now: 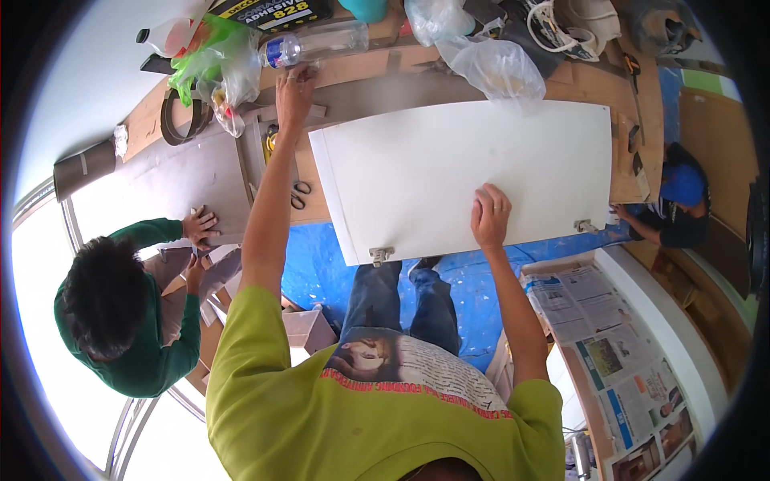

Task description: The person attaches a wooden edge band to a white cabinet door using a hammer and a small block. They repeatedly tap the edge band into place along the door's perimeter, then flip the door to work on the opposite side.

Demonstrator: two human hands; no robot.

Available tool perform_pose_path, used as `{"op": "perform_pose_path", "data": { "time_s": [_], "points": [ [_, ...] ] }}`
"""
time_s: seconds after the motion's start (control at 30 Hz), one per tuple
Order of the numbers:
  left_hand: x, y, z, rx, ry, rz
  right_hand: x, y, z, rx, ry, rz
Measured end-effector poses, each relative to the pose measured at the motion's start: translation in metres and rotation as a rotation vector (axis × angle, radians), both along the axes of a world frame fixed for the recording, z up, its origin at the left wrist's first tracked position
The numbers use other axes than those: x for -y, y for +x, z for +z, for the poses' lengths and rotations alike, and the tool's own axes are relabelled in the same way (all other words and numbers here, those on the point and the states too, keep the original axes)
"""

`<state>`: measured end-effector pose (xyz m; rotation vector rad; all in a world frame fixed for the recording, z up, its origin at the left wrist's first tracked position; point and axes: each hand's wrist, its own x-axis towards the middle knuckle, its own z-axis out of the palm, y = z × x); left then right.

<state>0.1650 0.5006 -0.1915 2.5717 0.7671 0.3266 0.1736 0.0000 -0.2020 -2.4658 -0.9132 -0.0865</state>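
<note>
A white cabinet door (401,168) lies flat on the workbench in front of me, with a metal hinge (381,255) at its near left and another hinge (586,227) at its near right. My right hand (491,215) rests on the door near its front edge, fingers slightly bent and holding nothing. Stretched to the far side of the bench, my left hand (295,100) has its fingers drawn together just below a clear plastic bottle (333,42). Whatever lies between those fingers is too small to make out. Scissors (300,195) lie left of the door.
Plastic bags (493,64) and an adhesive tin (273,12) crowd the bench's far side. At left, a person in green (120,313) handles a brown sheet (192,176); another person in a blue cap (682,186) works at right. Newspaper (613,345) covers a panel, and blue sheeting (473,313) covers the floor.
</note>
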Motion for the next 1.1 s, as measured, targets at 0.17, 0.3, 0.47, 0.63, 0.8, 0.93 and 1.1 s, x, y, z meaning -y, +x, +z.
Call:
{"op": "perform_pose_path", "data": {
  "time_s": [0.17,0.3,0.47,0.63,0.8,0.93,1.1],
  "points": [
    [0.041,-0.009,0.019,0.394,-0.929,0.025,-0.004,0.001,-0.001,0.008,-0.011,-0.001],
    [0.1,-0.018,0.062,0.482,-1.459,0.003,-0.005,0.003,0.004,-0.028,-0.023,-0.036],
    [0.168,-0.016,0.113,0.416,-1.752,-0.141,-0.055,0.018,0.069,-0.548,0.458,-0.148],
    [0.223,-0.016,0.157,0.095,-1.747,-0.266,-0.089,0.028,0.209,-0.717,0.516,0.041],
    [0.261,-0.023,0.209,-0.188,-1.503,-0.612,-0.042,0.034,0.28,-0.664,0.27,0.187],
    [0.298,-0.039,0.25,-0.251,-1.478,-0.7,-0.001,0.018,0.313,-0.482,0.089,0.281],
    [0.371,-0.076,0.267,-0.191,-1.454,-0.758,0.058,-0.013,0.336,-0.399,0.109,0.312]
  ]
}}
